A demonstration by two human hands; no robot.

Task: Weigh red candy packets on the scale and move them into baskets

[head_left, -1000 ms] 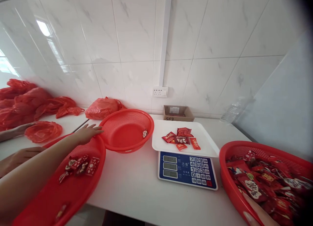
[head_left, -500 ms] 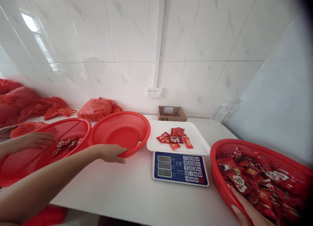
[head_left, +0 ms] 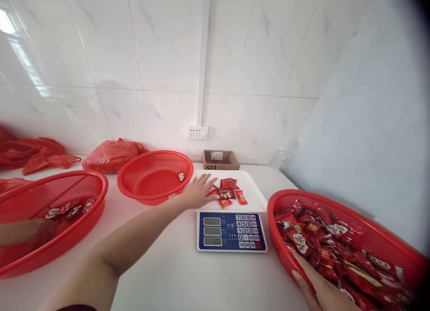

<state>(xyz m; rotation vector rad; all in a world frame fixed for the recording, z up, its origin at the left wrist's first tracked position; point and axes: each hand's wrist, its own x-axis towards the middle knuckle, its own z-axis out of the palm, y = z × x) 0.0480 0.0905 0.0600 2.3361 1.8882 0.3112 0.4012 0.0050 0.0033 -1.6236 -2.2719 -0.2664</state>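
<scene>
My left hand reaches over the left side of the white weighing pan, fingers spread. It is beside several small red wrapped candies and partly covers one; I see nothing in its grip. The pan belongs to a digital scale with a blue keypad panel. At lower right my right hand is closed on the near rim of a red plastic basket heaped with wrapped candies. Left of the scale stands another red basket, with one wrapped candy inside.
A co-worker's hand is inside a third red basket holding several candies. Red plastic bags lie along the wall. Behind the scale are a small cardboard box and a clear plastic bottle. A socket is on the wall.
My left hand has let go of the middle basket's rim and moved right to the pan. The co-worker's hand has gone lower into its basket. The view has turned slightly right.
</scene>
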